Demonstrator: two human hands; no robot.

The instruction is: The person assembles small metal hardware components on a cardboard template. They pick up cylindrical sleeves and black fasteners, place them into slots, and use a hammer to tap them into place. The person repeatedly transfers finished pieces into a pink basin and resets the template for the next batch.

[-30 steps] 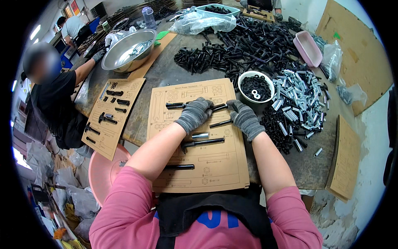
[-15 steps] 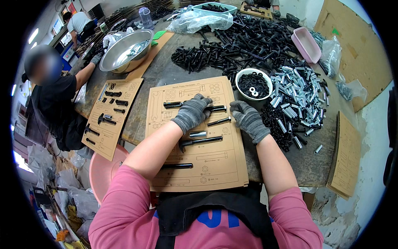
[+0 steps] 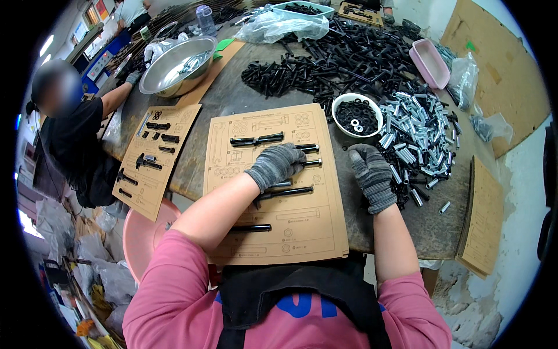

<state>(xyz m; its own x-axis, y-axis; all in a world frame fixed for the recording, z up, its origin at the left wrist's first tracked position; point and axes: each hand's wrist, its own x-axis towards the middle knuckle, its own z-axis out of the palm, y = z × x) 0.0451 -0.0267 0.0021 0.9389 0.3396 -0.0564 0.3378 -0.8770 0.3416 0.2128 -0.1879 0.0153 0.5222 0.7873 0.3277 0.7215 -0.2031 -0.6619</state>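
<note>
A brown printed cardboard sheet (image 3: 331,232) lies in front of me on a small stack, with black bolts and a metal sleeve set on it. My left hand (image 3: 276,166), in a grey striped glove, is closed over the right middle of the sheet. Its fingertips curl onto a short black bolt (image 3: 313,163), just below another black bolt (image 3: 309,148). Long black bolts (image 3: 257,139) lie above that hand, and a black T-shaped bolt (image 3: 290,192) below it. My right hand (image 3: 371,174), gloved alike, has curled fingers right of the sheet, beside the small dark parts. What it may hold is hidden.
A white bowl of black nuts and washers (image 3: 357,99) stands beside silver sleeves (image 3: 407,145). Black bolts (image 3: 349,58) are heaped behind. A pink tray (image 3: 430,63), steel basin (image 3: 156,81), laid-out second sheet (image 3: 145,189) and a co-worker (image 3: 75,131) surround the table.
My left hand has moved down over the short bolt, uncovering the upper bolts. My right hand has drawn off the sheet's edge to the right. The co-worker at left has shifted slightly.
</note>
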